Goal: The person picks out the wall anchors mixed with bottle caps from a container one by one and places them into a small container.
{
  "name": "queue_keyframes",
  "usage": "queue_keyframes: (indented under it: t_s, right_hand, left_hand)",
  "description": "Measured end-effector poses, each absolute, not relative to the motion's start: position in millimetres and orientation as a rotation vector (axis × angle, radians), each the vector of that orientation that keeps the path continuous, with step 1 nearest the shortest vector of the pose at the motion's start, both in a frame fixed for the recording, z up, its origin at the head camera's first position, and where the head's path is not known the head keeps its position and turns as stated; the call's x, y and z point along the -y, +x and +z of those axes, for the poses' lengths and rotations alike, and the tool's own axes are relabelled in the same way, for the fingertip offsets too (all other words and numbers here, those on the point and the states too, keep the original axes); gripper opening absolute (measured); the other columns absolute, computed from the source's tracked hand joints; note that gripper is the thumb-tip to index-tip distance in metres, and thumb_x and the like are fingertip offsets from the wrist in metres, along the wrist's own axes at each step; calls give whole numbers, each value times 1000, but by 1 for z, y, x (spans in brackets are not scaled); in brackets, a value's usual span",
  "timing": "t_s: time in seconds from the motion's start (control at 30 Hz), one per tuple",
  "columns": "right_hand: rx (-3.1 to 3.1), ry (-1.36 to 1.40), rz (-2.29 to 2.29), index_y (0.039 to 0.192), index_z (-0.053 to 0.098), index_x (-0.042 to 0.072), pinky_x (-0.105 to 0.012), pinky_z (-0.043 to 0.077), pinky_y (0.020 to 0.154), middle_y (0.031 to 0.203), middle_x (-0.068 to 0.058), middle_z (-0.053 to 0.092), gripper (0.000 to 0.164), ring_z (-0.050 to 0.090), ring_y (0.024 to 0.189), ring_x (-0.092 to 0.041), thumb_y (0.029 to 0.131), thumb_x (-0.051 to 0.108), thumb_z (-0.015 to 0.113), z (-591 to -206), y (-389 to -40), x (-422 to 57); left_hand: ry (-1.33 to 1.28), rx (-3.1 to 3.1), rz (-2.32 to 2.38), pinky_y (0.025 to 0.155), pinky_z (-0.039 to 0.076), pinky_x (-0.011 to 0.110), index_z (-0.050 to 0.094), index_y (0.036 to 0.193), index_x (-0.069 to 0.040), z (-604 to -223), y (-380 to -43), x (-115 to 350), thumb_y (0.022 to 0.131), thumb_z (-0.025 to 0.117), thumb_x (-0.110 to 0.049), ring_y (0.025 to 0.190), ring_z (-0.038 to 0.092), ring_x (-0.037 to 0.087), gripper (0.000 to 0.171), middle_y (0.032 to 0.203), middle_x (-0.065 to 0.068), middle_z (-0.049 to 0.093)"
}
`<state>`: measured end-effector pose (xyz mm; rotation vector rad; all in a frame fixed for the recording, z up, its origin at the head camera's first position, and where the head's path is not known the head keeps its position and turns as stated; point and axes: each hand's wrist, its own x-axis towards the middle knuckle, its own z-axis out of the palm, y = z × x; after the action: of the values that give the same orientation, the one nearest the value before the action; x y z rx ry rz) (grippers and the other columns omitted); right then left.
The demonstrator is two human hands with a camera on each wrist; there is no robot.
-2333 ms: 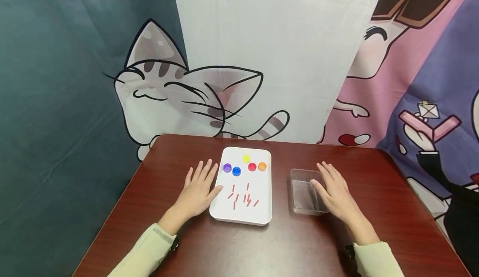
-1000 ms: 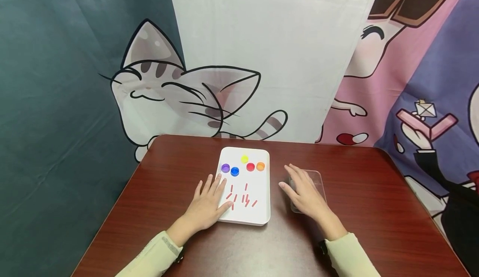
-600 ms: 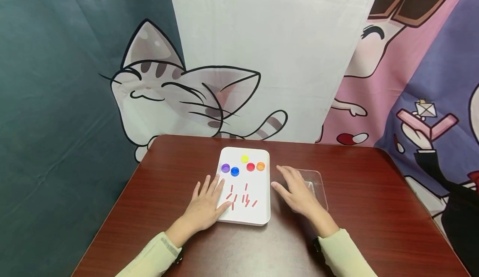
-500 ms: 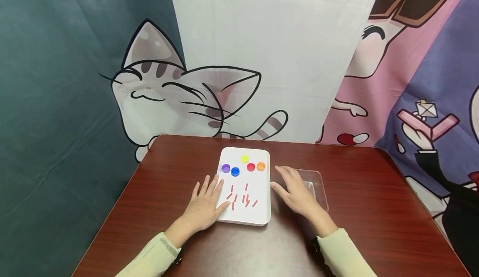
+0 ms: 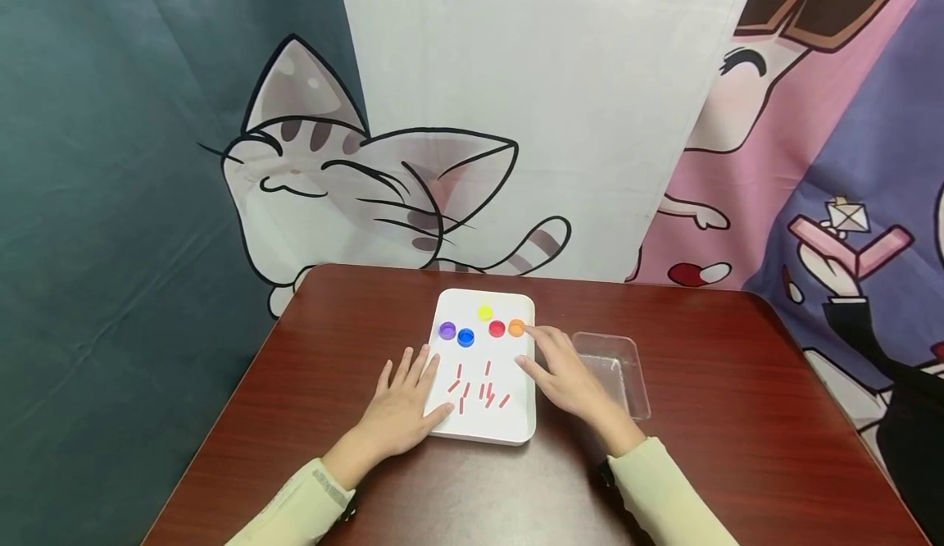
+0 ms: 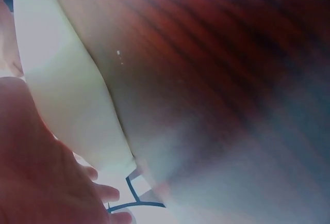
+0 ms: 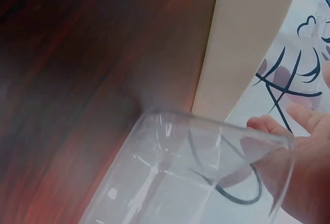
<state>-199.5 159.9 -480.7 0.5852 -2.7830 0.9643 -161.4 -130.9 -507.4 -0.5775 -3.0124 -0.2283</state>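
A white tray (image 5: 509,423) lies on the table with small round cups or caps in it: purple (image 5: 447,330), blue (image 5: 465,338), red (image 5: 497,329), orange (image 5: 516,328) and yellow (image 5: 485,313). Several short red sticks (image 5: 462,406) are scattered below them. My left hand (image 5: 394,411) rests at the tray's left edge, fingers spread and holding nothing. Over the right edge reaches my right hand (image 5: 566,374), thumb and fingers apart, the forefinger's tip beside the orange cup; whether it touches is unclear. The left wrist view shows the tray's side wall (image 6: 72,79) beside the left hand.
To the right of the tray a clear plastic box (image 5: 636,394) stands on the brown table (image 5: 737,398), partly behind my right hand. Its rim also shows large in the right wrist view. A printed cartoon curtain (image 5: 590,79) hangs behind the table.
My right hand has moved left, from above the clear box to over the tray's right edge by the orange cup. My left hand shifted onto the tray's left edge earlier and has barely moved since.
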Motion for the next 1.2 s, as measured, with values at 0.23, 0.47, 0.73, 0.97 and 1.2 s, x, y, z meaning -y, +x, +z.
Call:
queue_keyframes:
  t_s: [0.23,0.47,0.73,0.97,1.2]
  right_hand:
    - [2784,579,1000,137,46,15,-46,35,102,132,-10,46,58,41,123,-24,90,49,53,-483,-204,-153]
    - [2806,606,995,137,46,12,-46,33,105,134,-10,46,57,40,125,-25,91,45,54,-485,-209,-147]
    - [2842,618,970,133,52,14,-44,38,101,128,-8,50,55,43,120,-23,88,44,60,-487,-215,-141]
    - [2839,667,902,126,60,19,-39,44,90,112,-4,52,50,49,104,-19,82,40,69,-493,-222,-133]
    - [2831,721,821,116,66,15,-44,39,89,105,-4,55,44,51,98,-19,78,36,74,-497,-228,-125]
  left_hand:
    - [-561,3044,-234,109,13,58,21,150,-15,-508,-160,129,88,37,-66,143,10,33,82,156,9,15]
    - [-559,3054,-213,110,11,57,21,150,-16,-507,-161,128,88,36,-67,143,9,33,81,156,9,14]
    - [-564,3068,-207,110,11,57,20,150,-16,-504,-159,127,89,35,-67,143,7,33,81,157,8,12]
    - [-572,3060,-211,110,11,58,22,150,-15,-504,-159,127,89,39,-64,142,10,34,79,156,9,13]
    - [-579,3063,-214,110,11,59,22,149,-15,-507,-160,129,90,40,-62,142,11,35,78,157,10,12]
